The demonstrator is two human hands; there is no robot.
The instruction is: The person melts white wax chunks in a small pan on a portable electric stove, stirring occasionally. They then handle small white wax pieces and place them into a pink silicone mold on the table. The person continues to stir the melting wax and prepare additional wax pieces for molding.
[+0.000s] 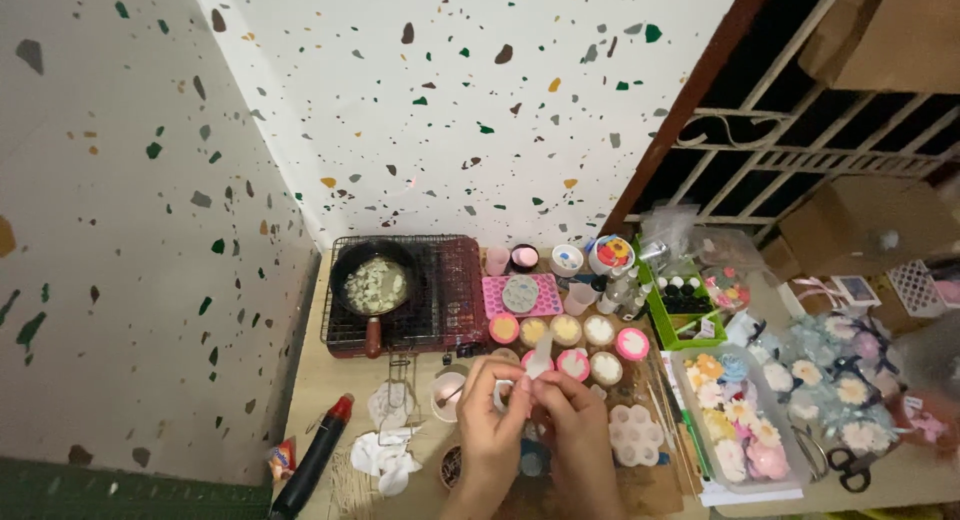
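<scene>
Both my hands meet low in the middle of the head view, over a wooden table (310,380). My left hand (490,420) and my right hand (575,420) pinch a small white piece (541,358) between the fingertips; its tip sticks up above them. Its exact shape is too small to tell. Right behind my hands stand several small round moulds (566,330) filled with pale wax-like material, some with pink rims. A small black pan (376,286) holding pale chunks sits on a wire-grid stove (440,300) at the back left.
A black and red stick-shaped tool (315,455) and white scraps (385,455) lie at front left. A pink mould mat (520,295), a white flower mould (636,435), a clear tray of flower shapes (735,420), a green basket of bottles (685,300) and scissors (848,468) crowd the right. Speckled walls close the back and left.
</scene>
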